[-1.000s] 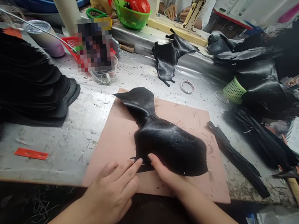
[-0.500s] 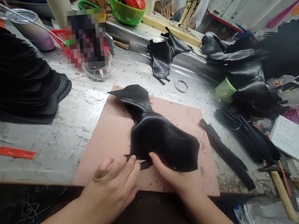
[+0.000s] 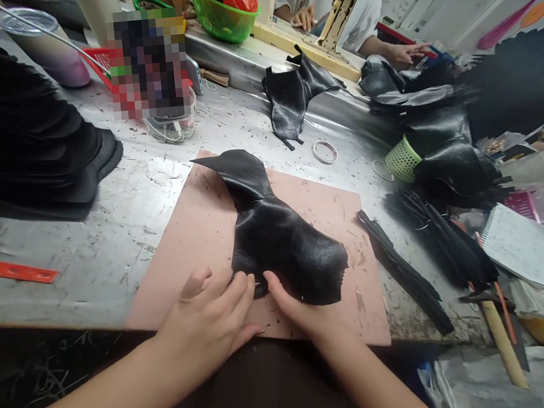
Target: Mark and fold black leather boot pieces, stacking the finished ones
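A shiny black leather piece (image 3: 285,247) with a narrow waist lies on a pink board (image 3: 176,257), its pointed end toward the back left. My left hand (image 3: 214,310) presses its fingertips on the piece's near left edge, where a small black strip (image 3: 260,287) shows between the hands. Beside it, my right hand (image 3: 300,309) grips the near edge, thumb on top of the leather and the other fingers hidden underneath.
Stacked black pieces (image 3: 23,143) fill the left, near an orange strip (image 3: 21,271). Behind the board are a tape roll (image 3: 325,152) and another leather piece (image 3: 291,97). Black strips (image 3: 406,275), a notebook (image 3: 518,243) and a hammer (image 3: 503,342) lie right. A person's hand (image 3: 406,52) shows at the back.
My left fingers have moved onto the leather's edge, and less of the small strip shows. The leather's right end has shifted slightly left. Another person's hand has appeared at the back right.
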{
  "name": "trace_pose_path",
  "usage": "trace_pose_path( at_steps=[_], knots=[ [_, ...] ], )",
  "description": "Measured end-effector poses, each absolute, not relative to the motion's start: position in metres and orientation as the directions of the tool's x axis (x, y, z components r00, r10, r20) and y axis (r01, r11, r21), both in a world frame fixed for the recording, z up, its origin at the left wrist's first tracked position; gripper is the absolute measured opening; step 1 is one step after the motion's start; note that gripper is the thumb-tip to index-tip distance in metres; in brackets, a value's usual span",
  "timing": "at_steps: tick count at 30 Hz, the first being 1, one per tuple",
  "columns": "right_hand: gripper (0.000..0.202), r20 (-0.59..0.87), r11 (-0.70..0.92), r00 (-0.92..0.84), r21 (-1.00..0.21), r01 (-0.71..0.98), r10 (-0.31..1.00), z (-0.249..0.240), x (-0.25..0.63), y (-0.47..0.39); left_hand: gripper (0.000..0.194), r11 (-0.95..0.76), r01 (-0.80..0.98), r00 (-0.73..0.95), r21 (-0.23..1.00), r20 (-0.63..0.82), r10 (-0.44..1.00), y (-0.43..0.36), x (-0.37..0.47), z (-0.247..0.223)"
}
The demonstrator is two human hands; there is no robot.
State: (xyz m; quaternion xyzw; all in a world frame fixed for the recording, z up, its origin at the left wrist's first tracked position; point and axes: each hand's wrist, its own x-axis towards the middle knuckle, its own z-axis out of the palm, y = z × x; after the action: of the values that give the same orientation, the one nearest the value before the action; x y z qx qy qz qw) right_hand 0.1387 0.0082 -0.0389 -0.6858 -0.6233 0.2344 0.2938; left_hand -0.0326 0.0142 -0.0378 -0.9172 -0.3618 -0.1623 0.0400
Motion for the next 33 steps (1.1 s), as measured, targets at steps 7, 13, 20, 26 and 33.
trace_pose_path(
  at_steps=[7, 13, 20, 26, 33],
  knots=[
    [0.024, 0.084, -0.004, 0.071, -0.614, 0.789, 0.994, -0.035, 0.144, 0.011, 0.052, -0.776, 0.630, 0.741, 0.000, 0.297, 0.602, 0.018, -0.025, -0.038],
    [0.030, 0.049, -0.033, 0.103, -0.738, 0.674, 0.993, -0.024, 0.159, 0.007, 0.048, -0.795, 0.607, 0.756, 0.010, 0.299, 0.582, 0.022, -0.022, -0.039],
    [0.038, 0.030, -0.024, 0.074, -0.774, 0.633, 0.997, -0.023, 0.166, 0.010, 0.052, -0.780, 0.625, 0.737, 0.025, 0.309, 0.600, 0.022, -0.019, -0.041],
    [0.043, -0.039, -0.072, 0.070, -0.832, 0.550, 0.997, -0.022, 0.174, 0.014, 0.052, -0.819, 0.574, 0.777, 0.020, 0.302, 0.552, 0.026, -0.019, -0.042],
    [0.031, -0.097, -0.128, 0.085, -0.839, 0.529, 0.992, -0.020, 0.175, 0.016, 0.060, -0.809, 0.588, 0.775, -0.008, 0.291, 0.561, 0.022, -0.017, -0.048]
  ],
)
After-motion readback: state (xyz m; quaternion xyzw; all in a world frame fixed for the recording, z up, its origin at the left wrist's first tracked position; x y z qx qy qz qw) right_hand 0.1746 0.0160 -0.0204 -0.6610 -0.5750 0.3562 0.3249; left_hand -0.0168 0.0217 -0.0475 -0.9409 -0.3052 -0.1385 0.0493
